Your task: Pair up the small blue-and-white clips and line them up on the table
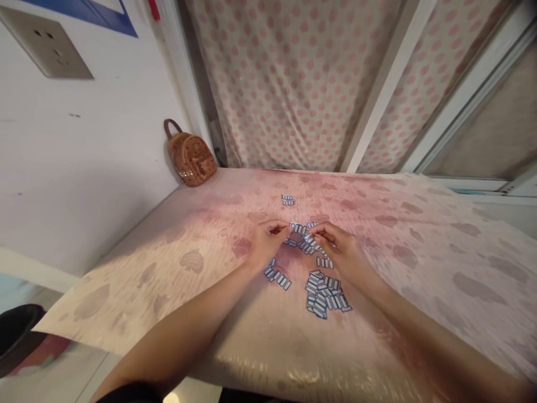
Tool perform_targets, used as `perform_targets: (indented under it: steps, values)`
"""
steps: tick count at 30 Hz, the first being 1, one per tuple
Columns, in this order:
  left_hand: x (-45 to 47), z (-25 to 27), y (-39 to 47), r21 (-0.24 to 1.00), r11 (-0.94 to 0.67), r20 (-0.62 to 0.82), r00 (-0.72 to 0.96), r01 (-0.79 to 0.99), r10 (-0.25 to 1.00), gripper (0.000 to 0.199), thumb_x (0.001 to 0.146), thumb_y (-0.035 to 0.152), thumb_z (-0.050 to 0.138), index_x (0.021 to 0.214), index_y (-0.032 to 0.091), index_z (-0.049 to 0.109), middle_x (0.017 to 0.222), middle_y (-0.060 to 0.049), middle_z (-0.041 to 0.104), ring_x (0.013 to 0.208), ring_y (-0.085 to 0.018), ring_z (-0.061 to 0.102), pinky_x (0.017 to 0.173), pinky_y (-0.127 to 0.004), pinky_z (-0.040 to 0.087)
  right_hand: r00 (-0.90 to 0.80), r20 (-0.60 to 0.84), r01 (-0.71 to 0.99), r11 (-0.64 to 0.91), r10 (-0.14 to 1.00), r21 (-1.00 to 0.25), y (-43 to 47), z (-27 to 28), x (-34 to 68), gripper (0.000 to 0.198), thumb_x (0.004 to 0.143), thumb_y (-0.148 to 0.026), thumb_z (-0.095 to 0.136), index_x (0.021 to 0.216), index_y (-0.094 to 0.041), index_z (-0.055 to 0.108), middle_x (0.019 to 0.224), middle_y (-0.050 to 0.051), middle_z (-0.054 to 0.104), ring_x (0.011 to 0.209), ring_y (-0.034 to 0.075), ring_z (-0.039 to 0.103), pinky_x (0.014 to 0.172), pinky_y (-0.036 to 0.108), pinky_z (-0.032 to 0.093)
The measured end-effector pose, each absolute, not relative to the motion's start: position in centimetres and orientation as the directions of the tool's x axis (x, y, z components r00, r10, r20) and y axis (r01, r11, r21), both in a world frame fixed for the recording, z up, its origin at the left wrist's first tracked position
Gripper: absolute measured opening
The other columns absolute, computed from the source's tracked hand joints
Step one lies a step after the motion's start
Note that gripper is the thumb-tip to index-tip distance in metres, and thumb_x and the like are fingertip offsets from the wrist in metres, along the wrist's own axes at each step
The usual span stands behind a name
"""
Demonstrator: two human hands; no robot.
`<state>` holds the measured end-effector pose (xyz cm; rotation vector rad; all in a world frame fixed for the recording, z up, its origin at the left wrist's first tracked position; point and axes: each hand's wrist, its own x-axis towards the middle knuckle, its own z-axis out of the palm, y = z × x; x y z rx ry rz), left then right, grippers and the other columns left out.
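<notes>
Between my hands is a small flat piece with blue and white stripes. My left hand pinches its left end between thumb and finger. My right hand has its fingers closed at the right end, over other striped pieces, so its exact grip is partly hidden. A cluster of loose striped pieces lies just below the fingertips. Nearer to me is a larger overlapping heap of striped pieces. Several more striped pieces lie beside my left forearm. Beyond the hands, two striped pieces sit one above the other.
A table with a leaf-patterned pink and cream cover carries everything. At its far left corner a small brown backpack leans near the wall. Behind the table hangs a dotted curtain. A dark bin stands on the floor at left.
</notes>
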<state>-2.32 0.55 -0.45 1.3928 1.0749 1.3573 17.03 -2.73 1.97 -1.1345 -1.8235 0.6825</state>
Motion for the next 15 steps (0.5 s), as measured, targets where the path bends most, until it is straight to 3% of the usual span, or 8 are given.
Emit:
perform_targets:
  steps: [2,6,15]
  values:
    - [-2.0,-0.4,0.0,0.974,-0.226,0.225,0.058,0.008,0.973,0.013,0.078,0.029,0.072,0.081,0.017,0.078,0.074,-0.004,0.073,0.065,-0.015,0.062,0.063,-0.025,0.046,-0.174,0.416,0.478,0.445,0.893,-0.757,-3.1,1.8,17.3,0.016,0.093,-0.031,0.050,0.095,-0.021,0.064,0.090,0.004,0.069,0.084,0.018,0.065,0.075,0.030,0.050]
    - [-1.5,-0.2,-0.9,0.986,-0.166,0.168,0.137,-0.029,0.976,0.015,0.077,0.031,0.076,0.081,0.017,0.079,0.077,-0.005,0.074,0.067,-0.016,0.064,0.064,-0.026,0.047,-0.109,0.421,0.573,0.403,0.901,-0.714,-3.5,1.2,17.3,0.010,0.091,-0.029,0.054,0.087,-0.023,0.060,0.080,0.001,0.066,0.072,0.017,0.061,0.067,0.030,0.047]
    - [-1.1,0.2,-1.9,0.989,-0.148,0.147,0.220,-0.015,0.964,0.018,0.078,0.035,0.077,0.083,0.018,0.079,0.078,-0.006,0.075,0.070,-0.017,0.065,0.066,-0.028,0.049,-0.129,0.517,0.695,0.449,0.846,-0.562,-3.6,0.4,17.5,0.012,0.093,-0.030,0.055,0.082,-0.026,0.056,0.074,0.002,0.061,0.068,0.019,0.058,0.062,0.033,0.043]
